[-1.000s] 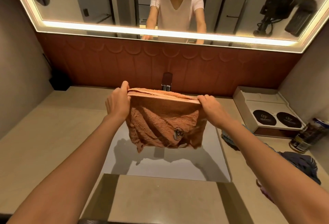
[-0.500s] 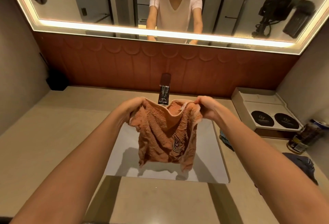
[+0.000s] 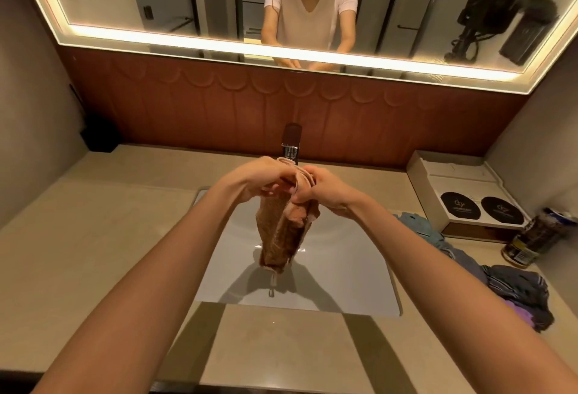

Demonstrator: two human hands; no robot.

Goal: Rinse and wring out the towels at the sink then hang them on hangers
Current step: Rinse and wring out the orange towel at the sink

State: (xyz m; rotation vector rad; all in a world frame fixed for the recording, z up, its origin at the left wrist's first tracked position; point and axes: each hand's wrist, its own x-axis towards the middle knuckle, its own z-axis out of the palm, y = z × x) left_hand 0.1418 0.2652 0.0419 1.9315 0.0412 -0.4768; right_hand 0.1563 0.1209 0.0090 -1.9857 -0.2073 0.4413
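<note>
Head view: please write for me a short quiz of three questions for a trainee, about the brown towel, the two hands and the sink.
1. True or false: the left hand and the right hand both grip the top of the brown towel.
2. Where does the towel hang?
A) above the sink
B) on a hanger
C) inside the white box
3. Fill in the word: the pile of dark cloths lies on the counter to the ___ of the sink.

Key: 1 true; 2 A; 3 right.
</note>
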